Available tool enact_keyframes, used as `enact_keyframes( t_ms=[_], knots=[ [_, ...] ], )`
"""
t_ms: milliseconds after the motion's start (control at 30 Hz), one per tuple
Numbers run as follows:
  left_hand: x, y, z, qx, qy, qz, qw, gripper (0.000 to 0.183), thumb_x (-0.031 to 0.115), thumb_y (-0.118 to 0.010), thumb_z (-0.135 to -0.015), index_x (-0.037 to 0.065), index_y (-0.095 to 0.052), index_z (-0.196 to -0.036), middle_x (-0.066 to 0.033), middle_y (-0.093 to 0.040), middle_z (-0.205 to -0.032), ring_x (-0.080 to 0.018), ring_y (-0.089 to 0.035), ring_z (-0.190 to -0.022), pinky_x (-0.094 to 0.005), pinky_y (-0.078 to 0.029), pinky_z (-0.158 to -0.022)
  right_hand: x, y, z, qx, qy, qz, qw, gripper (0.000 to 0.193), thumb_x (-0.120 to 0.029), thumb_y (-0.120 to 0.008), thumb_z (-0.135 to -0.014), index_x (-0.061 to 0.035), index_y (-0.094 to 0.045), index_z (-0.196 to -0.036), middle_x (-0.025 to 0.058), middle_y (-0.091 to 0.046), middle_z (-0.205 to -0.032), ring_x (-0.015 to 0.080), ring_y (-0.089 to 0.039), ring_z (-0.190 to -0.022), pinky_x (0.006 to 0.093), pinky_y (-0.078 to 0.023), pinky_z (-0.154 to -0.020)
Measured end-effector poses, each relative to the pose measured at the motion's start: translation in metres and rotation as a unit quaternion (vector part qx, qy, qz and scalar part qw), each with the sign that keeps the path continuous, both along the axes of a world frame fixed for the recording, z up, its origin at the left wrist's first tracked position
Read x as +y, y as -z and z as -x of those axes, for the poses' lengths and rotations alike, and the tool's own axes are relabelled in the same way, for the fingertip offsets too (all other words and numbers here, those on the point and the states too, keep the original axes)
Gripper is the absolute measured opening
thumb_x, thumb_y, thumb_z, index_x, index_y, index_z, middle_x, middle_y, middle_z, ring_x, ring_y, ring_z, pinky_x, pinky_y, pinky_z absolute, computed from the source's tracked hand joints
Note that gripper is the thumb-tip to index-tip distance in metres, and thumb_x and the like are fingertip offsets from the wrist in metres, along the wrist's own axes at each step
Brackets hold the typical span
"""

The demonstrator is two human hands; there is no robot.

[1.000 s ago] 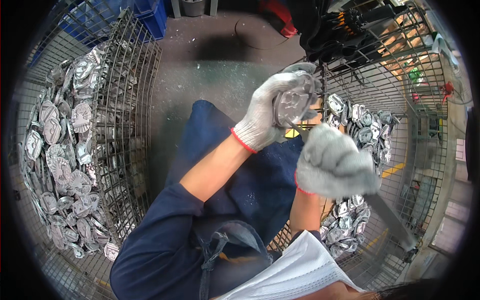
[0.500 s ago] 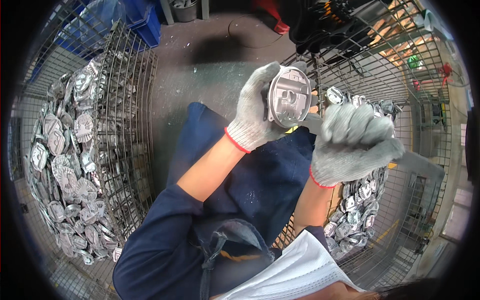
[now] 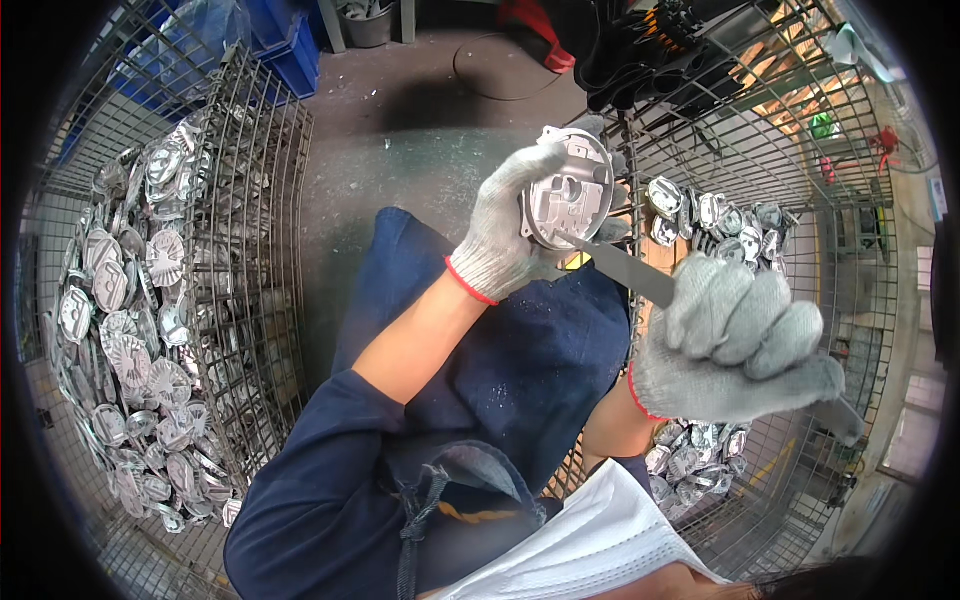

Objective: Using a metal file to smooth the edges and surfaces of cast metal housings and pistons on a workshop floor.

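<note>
My left hand (image 3: pixel 505 215), in a grey knit glove with a red cuff, is closed around a round cast metal part (image 3: pixel 572 195). The part's recessed inner side, with ribs and a central boss, is turned up toward me. In my gloved right hand (image 3: pixel 745 335), the fingers are wrapped around a flat metal file (image 3: pixel 632 270). Its narrow tip touches or lies just over the lower rim of the part. The file's other end sticks out beyond the heel of my right hand. My fingers hide its middle.
A wire cage (image 3: pixel 255 230) on the left is heaped with similar metal castings (image 3: pixel 130 350). Another wire cage (image 3: pixel 760 150) on the right holds more castings (image 3: pixel 695 460), partly behind my right hand. Blue bins (image 3: pixel 285 50) and a bucket (image 3: pixel 368 25) stand farther back. A dark apron (image 3: pixel 480 340) covers my lap.
My right hand has moved right and toward me, bringing the file's blade into view against the part. My left hand has tilted the part and shifted slightly left.
</note>
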State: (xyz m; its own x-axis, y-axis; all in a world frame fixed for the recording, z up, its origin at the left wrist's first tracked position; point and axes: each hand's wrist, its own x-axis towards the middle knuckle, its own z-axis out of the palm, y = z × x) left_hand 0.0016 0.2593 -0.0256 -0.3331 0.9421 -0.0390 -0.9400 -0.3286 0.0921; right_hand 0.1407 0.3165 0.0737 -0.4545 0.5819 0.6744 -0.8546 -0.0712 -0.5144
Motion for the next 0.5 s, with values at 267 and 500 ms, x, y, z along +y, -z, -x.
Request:
enact_keyframes(
  t_ms=[267,500],
  knots=[
    [-0.007,0.002,0.024,0.040,-0.011,-0.105,0.994,0.076,0.048,-0.063,-0.094,0.013,-0.042,-0.158,-0.0281,-0.055,-0.147,-0.0490,-0.060,-0.128,-0.0682,-0.053,-0.101,-0.030,-0.029,-0.024,0.082,0.179,-0.028,0.980,0.056,-0.050,-0.049,-0.109,-0.0219,-0.036,-0.062,-0.0076,-0.034,-0.052,0.0019,-0.029,-0.036,0.0188,-0.024,-0.032],
    [-0.011,-0.002,0.017,-0.032,0.029,-0.136,0.990,0.072,0.049,-0.059,-0.095,0.008,-0.047,-0.153,-0.0285,-0.055,-0.146,-0.0494,-0.059,-0.129,-0.0662,-0.050,-0.106,-0.025,-0.010,-0.008,0.009,0.141,-0.003,0.990,0.062,-0.062,-0.038,-0.109,-0.0210,-0.033,-0.063,-0.0060,-0.032,-0.051,0.0052,-0.029,-0.037,0.0226,-0.033,-0.035]
  ],
)
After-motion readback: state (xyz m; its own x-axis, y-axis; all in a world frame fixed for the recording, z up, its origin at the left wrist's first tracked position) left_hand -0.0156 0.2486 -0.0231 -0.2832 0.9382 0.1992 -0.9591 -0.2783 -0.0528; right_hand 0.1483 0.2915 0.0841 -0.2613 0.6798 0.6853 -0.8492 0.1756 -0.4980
